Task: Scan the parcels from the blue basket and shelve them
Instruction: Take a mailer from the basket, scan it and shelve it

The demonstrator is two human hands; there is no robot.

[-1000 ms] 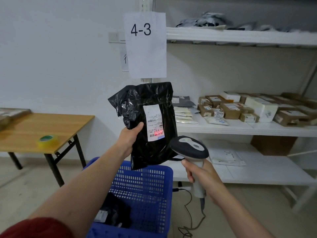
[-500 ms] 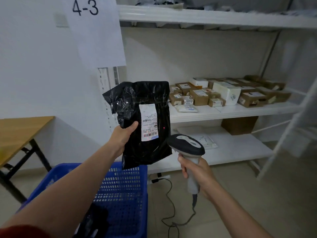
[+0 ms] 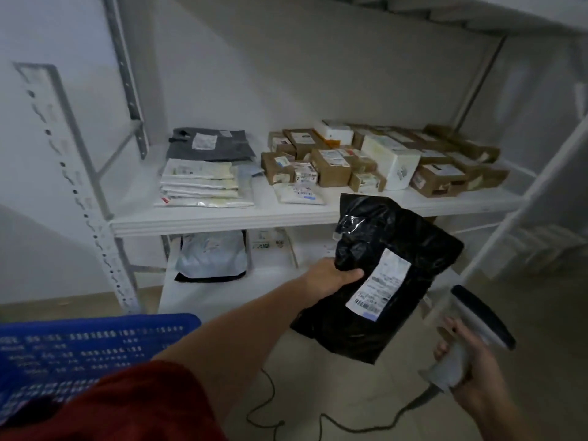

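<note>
Black parcel (image 3: 375, 275): held in the air in front of the white shelf (image 3: 222, 214), tilted, its upper corner overlapping the shelf's front edge, its white label (image 3: 378, 284) turned toward the camera. Gripped at its left edge by the left hand (image 3: 327, 278), thumb pressed across the wrinkled plastic, arm stretched out from a red sleeve (image 3: 136, 405). Lower right and apart from the parcel: grey-and-black scanner (image 3: 471, 329), clasped by its handle in the closed right hand (image 3: 471, 367), its cable (image 3: 318, 418) trailing over the floor. Blue basket (image 3: 79, 348) at the lower left, blurred, its contents not made out.

On the shelf behind the parcel: a grey mailer (image 3: 210, 148) at the back left, a stack of white envelopes (image 3: 200, 183) in front of it, a flat white packet (image 3: 299, 194) near the front edge, and a crowded group of brown boxes (image 3: 331, 167) with a larger white box (image 3: 394, 163) among them toward the right. On the level below, a pale bag (image 3: 213, 256) leaning upright, partly hidden by the shelf board.
</note>
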